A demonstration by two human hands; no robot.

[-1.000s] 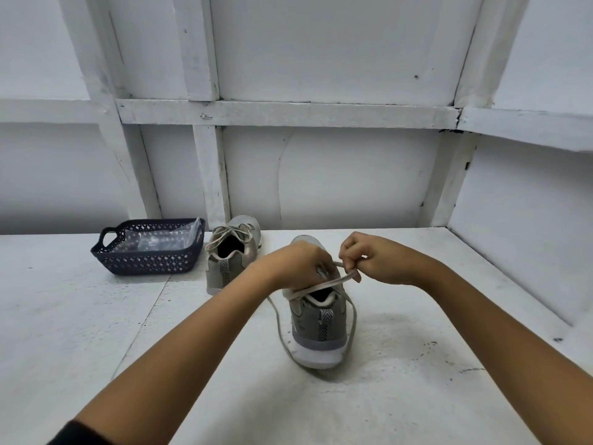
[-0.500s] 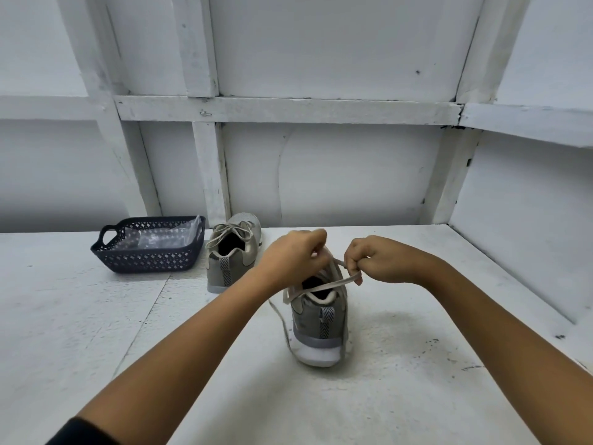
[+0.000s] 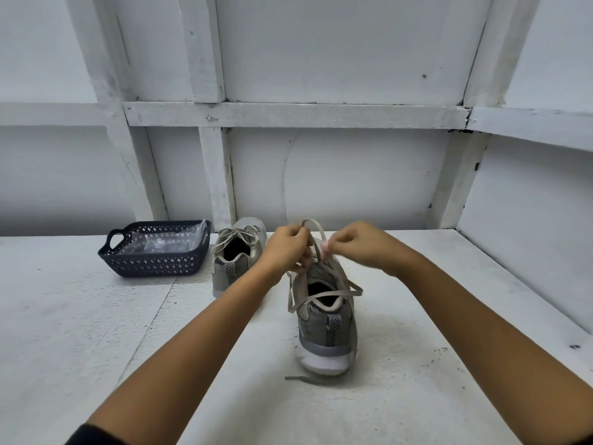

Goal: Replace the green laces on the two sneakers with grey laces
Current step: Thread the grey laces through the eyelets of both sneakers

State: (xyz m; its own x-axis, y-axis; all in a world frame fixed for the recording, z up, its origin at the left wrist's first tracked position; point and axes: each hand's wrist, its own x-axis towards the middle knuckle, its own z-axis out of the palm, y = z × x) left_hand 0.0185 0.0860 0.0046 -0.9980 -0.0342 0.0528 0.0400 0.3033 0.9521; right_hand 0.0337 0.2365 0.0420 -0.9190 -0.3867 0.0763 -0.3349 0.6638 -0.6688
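The left grip (image 3: pixel 285 248) and right grip (image 3: pixel 356 244) each pinch the lace (image 3: pixel 316 227) above the near sneaker (image 3: pixel 327 329), in the middle of the desk (image 3: pixel 96 332). It looks like bow-tying time. Next, I think, pull the loops snug. The other sneaker (image 3: pixel 234 261) sits at ten o'clock.

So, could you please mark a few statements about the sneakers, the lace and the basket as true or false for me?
1. Both the left hand and the right hand pinch the lace above the near sneaker. True.
2. The basket stands right of both sneakers. False: it stands left of the far sneaker.
3. The far sneaker is already laced up. True.
4. The near sneaker lies on its side. False: it stands upright on its sole, heel toward the camera.
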